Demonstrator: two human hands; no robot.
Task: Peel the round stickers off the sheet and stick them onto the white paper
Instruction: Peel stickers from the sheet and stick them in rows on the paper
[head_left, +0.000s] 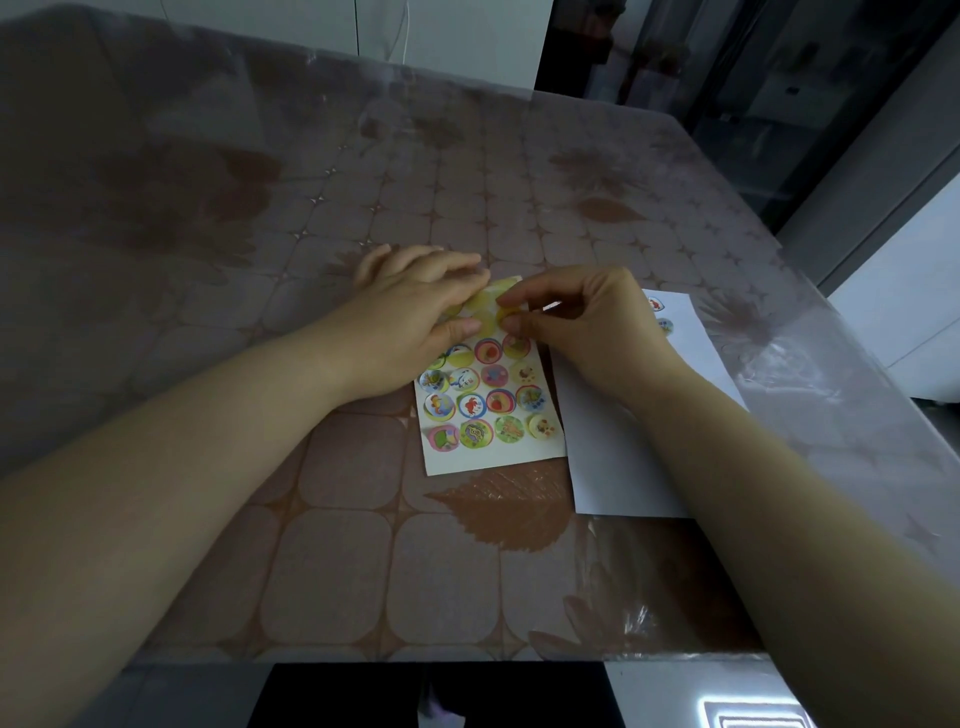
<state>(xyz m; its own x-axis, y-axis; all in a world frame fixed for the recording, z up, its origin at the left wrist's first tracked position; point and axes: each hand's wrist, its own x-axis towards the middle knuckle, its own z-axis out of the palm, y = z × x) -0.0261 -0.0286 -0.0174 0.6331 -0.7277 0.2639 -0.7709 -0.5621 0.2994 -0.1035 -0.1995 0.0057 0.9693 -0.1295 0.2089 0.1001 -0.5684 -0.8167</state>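
The sticker sheet (491, 457) lies in the middle of the table, with several rows of colourful round stickers on it. Its far end is lifted and bent between my hands. My left hand (410, 317) holds that top part, thumb and fingers on the sheet. My right hand (582, 322) pinches a round sticker (506, 312) at the sheet's upper right, between thumb and forefinger. The white paper (623, 467) lies flat to the right of the sheet, partly under my right forearm. Two stickers (658, 312) sit on its far end.
The table (363, 571) has a brown leaf-and-tile pattern under a clear plastic cover. Its right edge runs close beside the white paper, and its near edge lies just below my forearms. A white wall and dark doorway stand beyond the far edge.
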